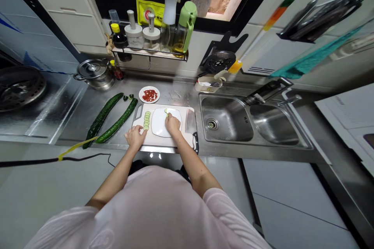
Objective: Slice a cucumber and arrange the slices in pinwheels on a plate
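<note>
On the white cutting board (187, 140) lies a white square plate (159, 126). My right hand (173, 124) is over the plate, fingers pinched at a thin cucumber slice (166, 111) near its far edge. A row of overlapping cucumber slices (147, 118) runs along the board's left part. At the near end of that row is my left hand (136, 137), fingers apart, fingertips touching or very close to the last slice. A knife blade (191, 120) rests flat on the board's right side, its black handle (196, 142) at the near corner.
Two whole cucumbers (103, 116) lie left of the board, with cut ends (125, 98) behind them. A small plate of chopped red pieces (150, 94) stands behind the board. A double sink (228, 120) is right, a lidded pot (95, 74) back left, a condiment shelf (152, 52) above.
</note>
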Tool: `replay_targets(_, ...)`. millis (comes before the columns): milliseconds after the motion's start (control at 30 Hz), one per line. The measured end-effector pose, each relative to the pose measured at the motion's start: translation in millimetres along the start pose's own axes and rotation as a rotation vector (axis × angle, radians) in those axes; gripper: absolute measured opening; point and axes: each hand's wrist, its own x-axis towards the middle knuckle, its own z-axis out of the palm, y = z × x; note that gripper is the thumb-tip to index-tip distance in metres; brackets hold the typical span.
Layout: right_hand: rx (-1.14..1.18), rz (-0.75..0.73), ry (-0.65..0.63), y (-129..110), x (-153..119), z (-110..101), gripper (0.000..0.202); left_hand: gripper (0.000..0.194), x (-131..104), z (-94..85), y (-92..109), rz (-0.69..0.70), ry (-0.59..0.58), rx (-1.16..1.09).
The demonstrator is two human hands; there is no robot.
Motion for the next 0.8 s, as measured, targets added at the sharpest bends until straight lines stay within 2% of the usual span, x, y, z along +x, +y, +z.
replay_targets(467, 0.024, 0.004, 0.018, 2, -2, 0, 0.041, 0.025, -1, 4.6, -1, -0.001, 0.038, -0.058)
replay_targets(800, 0.096, -0.035, 0.051, 4, -23, -6, 0.044, 0.015, 0, 9.2, 1, -0.030, 0.065, -0.159)
